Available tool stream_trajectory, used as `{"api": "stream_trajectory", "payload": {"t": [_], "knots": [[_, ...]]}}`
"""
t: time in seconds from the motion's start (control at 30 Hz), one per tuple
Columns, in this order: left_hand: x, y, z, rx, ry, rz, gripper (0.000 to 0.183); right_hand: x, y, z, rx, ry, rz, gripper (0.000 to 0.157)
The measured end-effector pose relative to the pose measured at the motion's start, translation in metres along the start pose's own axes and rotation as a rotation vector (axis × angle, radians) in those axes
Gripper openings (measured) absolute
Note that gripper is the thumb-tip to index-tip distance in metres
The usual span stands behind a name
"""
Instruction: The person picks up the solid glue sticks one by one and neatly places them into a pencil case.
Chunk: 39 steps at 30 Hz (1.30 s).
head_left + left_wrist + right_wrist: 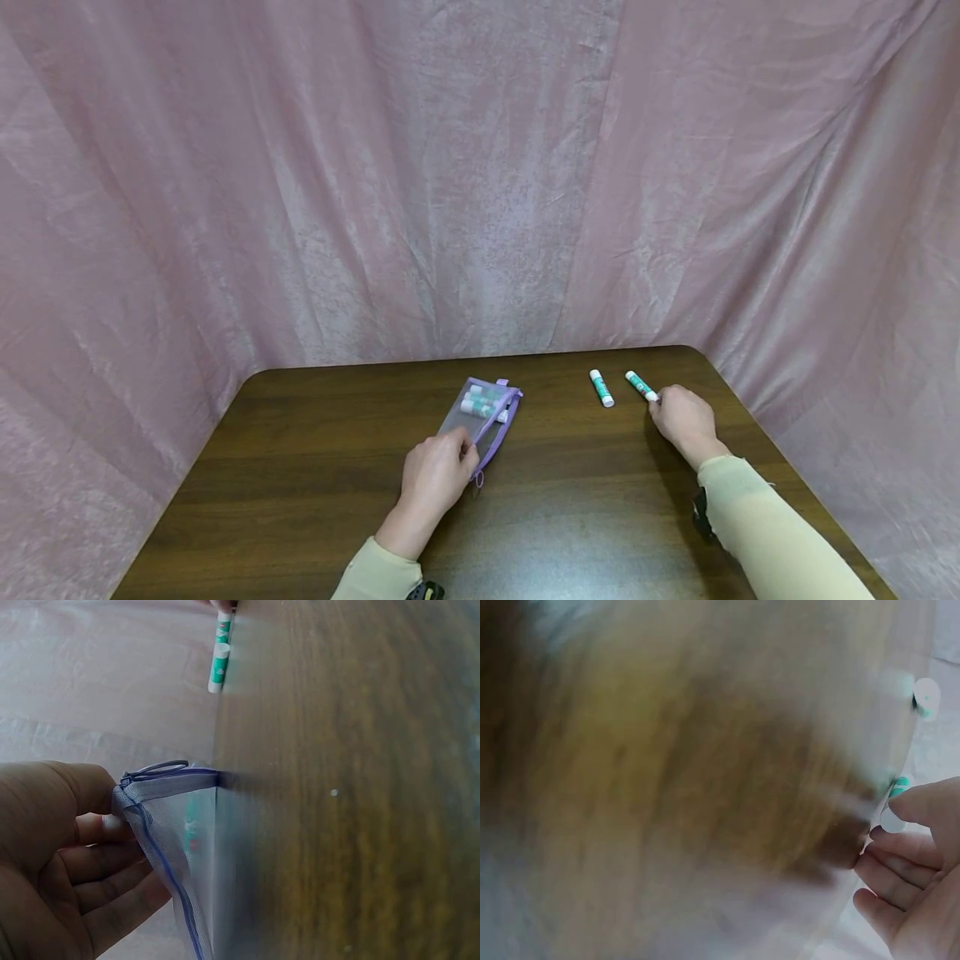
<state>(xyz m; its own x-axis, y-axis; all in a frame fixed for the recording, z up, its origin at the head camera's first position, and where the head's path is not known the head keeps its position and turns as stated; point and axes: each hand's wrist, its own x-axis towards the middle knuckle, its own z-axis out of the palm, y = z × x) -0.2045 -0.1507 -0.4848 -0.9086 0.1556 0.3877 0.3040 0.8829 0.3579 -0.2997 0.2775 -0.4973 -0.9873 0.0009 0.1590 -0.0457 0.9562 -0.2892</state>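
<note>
My left hand (435, 471) pinches the near corner of a purple-edged mesh zip pouch (457, 416) lying on the table. Its zipper side gapes open, and a cord loop hangs by the zip (155, 772) at the pinched corner. Several white and green glue sticks (477, 407) show inside through the mesh. Over at the right, my right hand (684, 421) pinches the near white end of a glue stick (640, 384) between thumb and fingertips. Another glue stick (602, 388) lies just left of that one, slightly slanted.
The brown wooden table (315, 450) has rounded far corners. A pink velvet curtain (480, 183) hangs close behind its far edge and around both sides. The two loose sticks are near the far right part of the tabletop.
</note>
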Motion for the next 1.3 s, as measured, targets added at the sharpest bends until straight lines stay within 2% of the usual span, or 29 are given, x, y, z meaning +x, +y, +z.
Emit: {"api": "stream_trajectory", "payload": {"t": [0.17,0.63,0.93,1.3], "knots": [[0.000,0.000,0.001,0.001,-0.003,-0.001,0.023,0.000,0.002,-0.003,0.036,-0.033,0.036,0.020],[-0.002,0.002,0.000,-0.001,0.022,0.008,0.025,-0.007,-0.002,-0.006,0.077,-0.006,0.053,0.018],[-0.003,0.001,0.002,-0.006,0.060,0.038,0.028,-0.014,-0.009,-0.009,0.077,0.045,0.032,0.022],[-0.002,0.001,0.003,-0.004,0.042,0.033,0.028,-0.018,-0.021,-0.010,0.084,0.052,0.004,0.022]]}}
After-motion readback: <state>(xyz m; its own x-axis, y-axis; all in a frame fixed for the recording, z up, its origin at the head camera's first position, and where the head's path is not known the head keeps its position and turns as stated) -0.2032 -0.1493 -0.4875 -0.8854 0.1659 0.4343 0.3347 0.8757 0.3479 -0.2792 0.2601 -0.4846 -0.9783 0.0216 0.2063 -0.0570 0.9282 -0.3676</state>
